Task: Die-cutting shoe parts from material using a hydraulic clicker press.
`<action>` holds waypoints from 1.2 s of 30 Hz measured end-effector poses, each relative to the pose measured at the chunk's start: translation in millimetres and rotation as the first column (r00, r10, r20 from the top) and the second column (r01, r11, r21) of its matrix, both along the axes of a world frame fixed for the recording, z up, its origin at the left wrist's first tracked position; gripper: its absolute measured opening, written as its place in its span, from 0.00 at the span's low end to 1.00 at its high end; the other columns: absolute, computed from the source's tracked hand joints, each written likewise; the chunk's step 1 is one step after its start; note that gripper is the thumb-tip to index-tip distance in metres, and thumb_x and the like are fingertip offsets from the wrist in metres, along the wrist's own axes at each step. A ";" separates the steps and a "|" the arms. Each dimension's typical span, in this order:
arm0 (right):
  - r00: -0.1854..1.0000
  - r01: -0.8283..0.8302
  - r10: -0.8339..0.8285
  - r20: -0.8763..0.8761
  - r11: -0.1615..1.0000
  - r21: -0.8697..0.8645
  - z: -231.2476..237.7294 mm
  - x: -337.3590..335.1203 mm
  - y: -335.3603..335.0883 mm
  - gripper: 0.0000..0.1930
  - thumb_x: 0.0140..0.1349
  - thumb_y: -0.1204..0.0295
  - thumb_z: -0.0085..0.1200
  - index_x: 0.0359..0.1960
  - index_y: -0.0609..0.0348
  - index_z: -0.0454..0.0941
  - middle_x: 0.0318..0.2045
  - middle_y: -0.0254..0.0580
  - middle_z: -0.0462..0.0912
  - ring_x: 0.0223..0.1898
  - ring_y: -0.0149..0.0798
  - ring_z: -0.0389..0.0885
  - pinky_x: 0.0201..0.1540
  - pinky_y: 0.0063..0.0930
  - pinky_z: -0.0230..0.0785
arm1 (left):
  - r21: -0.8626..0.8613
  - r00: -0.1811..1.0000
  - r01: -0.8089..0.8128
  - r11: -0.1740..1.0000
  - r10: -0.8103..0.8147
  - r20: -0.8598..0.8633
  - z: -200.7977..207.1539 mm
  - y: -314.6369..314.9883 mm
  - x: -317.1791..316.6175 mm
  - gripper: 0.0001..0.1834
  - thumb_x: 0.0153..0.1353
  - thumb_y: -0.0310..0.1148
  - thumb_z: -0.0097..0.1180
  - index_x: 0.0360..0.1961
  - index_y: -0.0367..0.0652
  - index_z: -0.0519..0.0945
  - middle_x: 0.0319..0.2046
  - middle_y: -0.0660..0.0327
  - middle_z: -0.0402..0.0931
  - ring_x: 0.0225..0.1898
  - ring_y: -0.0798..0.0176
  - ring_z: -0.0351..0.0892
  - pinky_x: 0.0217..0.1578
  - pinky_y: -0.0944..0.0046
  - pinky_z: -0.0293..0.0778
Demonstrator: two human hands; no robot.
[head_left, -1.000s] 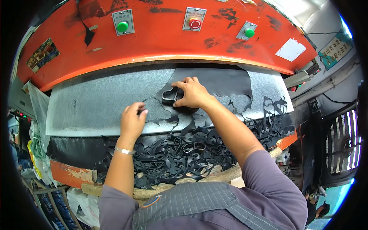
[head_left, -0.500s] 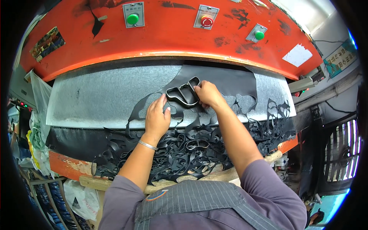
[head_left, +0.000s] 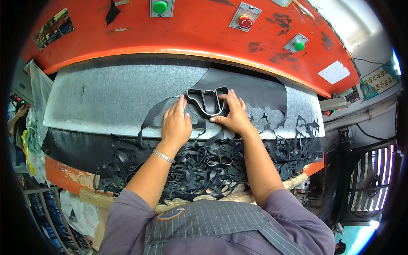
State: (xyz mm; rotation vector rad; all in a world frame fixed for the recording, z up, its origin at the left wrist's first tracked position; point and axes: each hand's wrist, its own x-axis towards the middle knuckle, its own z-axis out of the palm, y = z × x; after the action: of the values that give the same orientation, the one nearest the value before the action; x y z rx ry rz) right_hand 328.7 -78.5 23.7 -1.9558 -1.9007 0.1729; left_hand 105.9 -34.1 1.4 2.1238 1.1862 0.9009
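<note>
A metal cutting die (head_left: 207, 101) with a curved outline and inner dividers stands on a sheet of black leather (head_left: 246, 83). The fingers and thumb of my right hand (head_left: 236, 114) bend around its right end and lower corner. My left hand (head_left: 176, 125) lies with fingers stretched, its fingertips close by the die's left side; whether they touch it I cannot tell. Cut-out holes run along the leather's near edge, and narrow strips of it reach under and beside my left hand.
The pale cutting bed (head_left: 97, 97) carries the leather. Tangled black leather scraps (head_left: 199, 170) heap along its near side. Beyond it rises an orange machine beam (head_left: 127, 38) with green buttons (head_left: 160, 7) and a red button (head_left: 245, 22). A clear plastic sheet (head_left: 40, 97) hangs at left.
The die has turned clockwise to lie more level. My right hand has changed its hold, thumb now spread to the lower corner. My left hand stays beside the die. The view has shifted slightly.
</note>
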 end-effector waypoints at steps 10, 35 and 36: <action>0.998 -0.057 0.058 -0.001 0.983 0.174 -15.4 -17.2 -6.3 0.33 0.36 0.48 0.72 0.43 0.52 0.78 0.56 0.63 0.71 0.62 0.61 0.66 0.62 0.52 0.56 | -0.056 0.999 -0.028 0.998 0.027 -0.023 -0.3 -2.9 -6.0 0.32 0.60 0.26 0.47 0.66 0.30 0.56 0.59 0.48 0.71 0.63 0.50 0.65 0.65 0.54 0.55; 0.926 0.204 -0.017 -0.376 0.862 0.463 50.9 8.8 -32.8 0.37 0.49 0.58 0.71 0.58 0.64 0.70 0.60 0.53 0.70 0.64 0.50 0.66 0.66 0.40 0.57 | -0.159 0.920 -0.128 0.979 0.177 0.349 18.3 8.3 -30.9 0.18 0.60 0.28 0.55 0.51 0.36 0.75 0.49 0.49 0.78 0.53 0.50 0.76 0.53 0.59 0.70; 0.897 0.282 0.043 -0.440 0.712 0.643 67.6 27.9 -27.1 0.30 0.57 0.62 0.65 0.58 0.63 0.71 0.59 0.50 0.71 0.63 0.46 0.67 0.66 0.39 0.56 | -0.103 0.884 -0.160 0.982 0.189 0.427 39.1 17.5 -36.7 0.12 0.61 0.28 0.55 0.45 0.36 0.79 0.44 0.51 0.80 0.49 0.52 0.78 0.51 0.60 0.72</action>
State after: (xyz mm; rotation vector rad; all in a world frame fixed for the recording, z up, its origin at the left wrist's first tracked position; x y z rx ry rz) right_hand 356.6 -105.6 91.4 -1.3608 -1.2653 -0.1394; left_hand 69.2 -16.6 40.5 1.6579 1.1582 1.3179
